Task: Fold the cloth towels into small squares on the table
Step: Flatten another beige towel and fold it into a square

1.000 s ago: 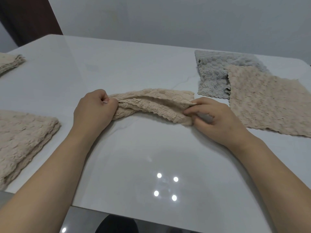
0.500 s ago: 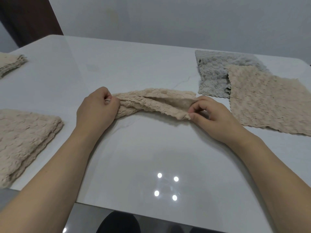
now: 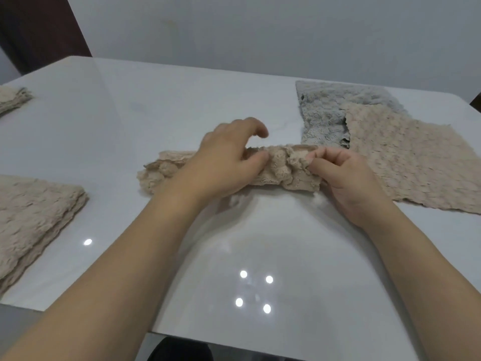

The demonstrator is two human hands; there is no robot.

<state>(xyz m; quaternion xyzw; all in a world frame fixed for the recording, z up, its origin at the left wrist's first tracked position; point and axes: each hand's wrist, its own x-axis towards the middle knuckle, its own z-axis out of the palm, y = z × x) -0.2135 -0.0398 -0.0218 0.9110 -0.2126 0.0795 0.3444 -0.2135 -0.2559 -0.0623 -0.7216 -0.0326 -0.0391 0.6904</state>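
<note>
The left hand lies over the middle of the beige towel, its thumb and fingers pinching the bunched cloth there. The towel is already a long narrow strip on the surface; its loose left end sticks out to the left of this hand. Just to the right, the right hand pinches the right end of the same strip with curled fingers, holding it slightly raised from the surface.

I judge that the step in hand is the fold of the strip across its length, to make a small square. To do it well, the layers should first be pulled flat, because the cloth between the two hands is wrinkled and bulky. Then one end should be laid over the other with the edges matched, and pressed down with a flat palm, since this soft thick cloth probably springs open.

Counted from left to right: two folded beige towels lie well to the left of the left hand, one far and one near; how many layers each has, I cannot tell. One towel is in the hands. Beyond and to the right of the right hand lie two unfolded towels, one grey and one beige that partly covers it.
</note>
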